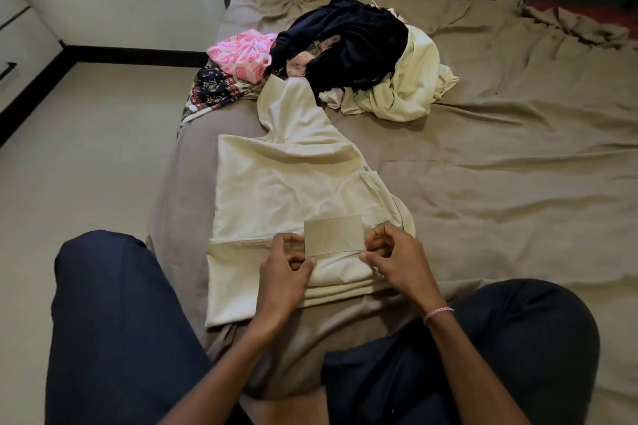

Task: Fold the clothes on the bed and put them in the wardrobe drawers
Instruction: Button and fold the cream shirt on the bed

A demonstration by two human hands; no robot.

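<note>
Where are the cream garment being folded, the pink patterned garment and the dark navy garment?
cream garment (pixel 283 183), head view, on its flat middle panel.
pink patterned garment (pixel 241 52), head view, on its bunched centre.
dark navy garment (pixel 352 34), head view, on its upper folds.

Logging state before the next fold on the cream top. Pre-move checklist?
1. Grip by left hand on cream garment: ok, fingers pinch the fold edge.
2. Grip by right hand: ok, it pinches the same edge.
3. Far sleeve free: not ok, its end reaches the clothes pile.
4. Bare bed sheet beside the garment: ok.
5. Lower layers squared up: cannot tell, mostly hidden.
</note>
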